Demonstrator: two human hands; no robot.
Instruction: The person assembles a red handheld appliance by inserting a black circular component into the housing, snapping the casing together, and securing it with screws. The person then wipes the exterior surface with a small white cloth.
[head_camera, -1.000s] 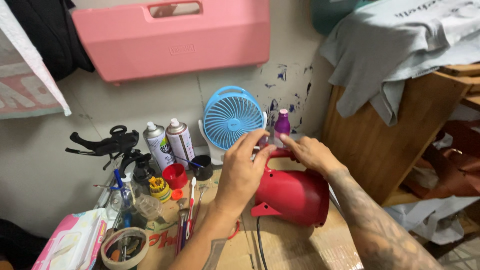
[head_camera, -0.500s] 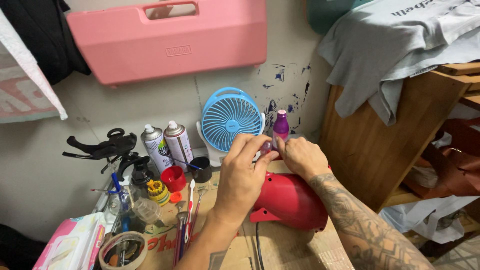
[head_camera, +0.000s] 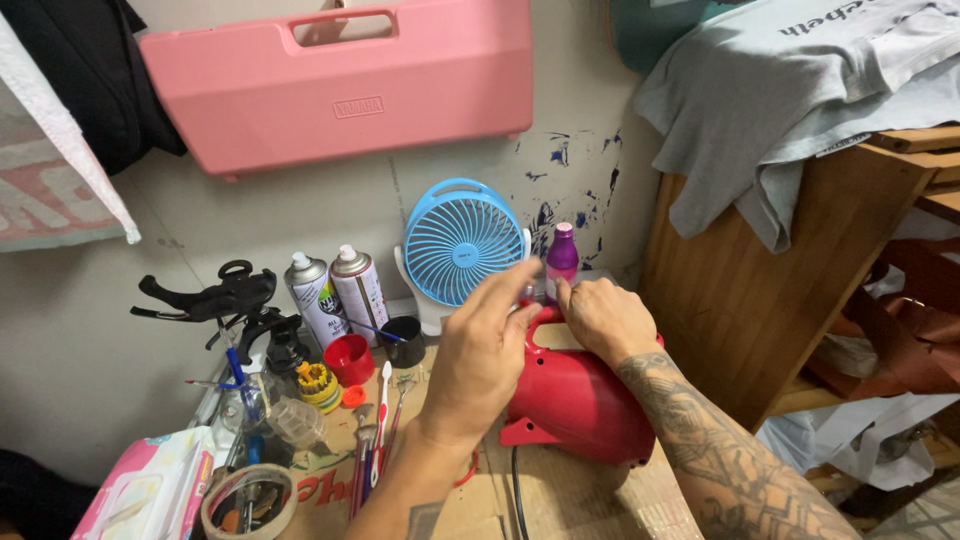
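Note:
A red plastic blower-like machine (head_camera: 575, 400) with a handle lies on a cardboard-covered table (head_camera: 590, 505). My left hand (head_camera: 480, 355) hovers over its left end, fingers bent toward the handle top, pinching something too small to tell. My right hand (head_camera: 605, 318) rests on the top of the red machine, fingers curled at the handle. A black cable (head_camera: 517, 495) runs from under the machine toward me.
A blue desk fan (head_camera: 458, 243), a purple bottle (head_camera: 561, 255), two spray cans (head_camera: 338, 290), a black cup (head_camera: 405, 340), a red cup (head_camera: 350, 358), brushes (head_camera: 372, 435), a tape roll (head_camera: 250, 500) and a wipes pack (head_camera: 150, 490) crowd the left. A wooden cabinet (head_camera: 740, 290) stands right.
Both hands stayed at the handle of the red machine; the left hand's fingers shifted slightly. The view moved a little closer.

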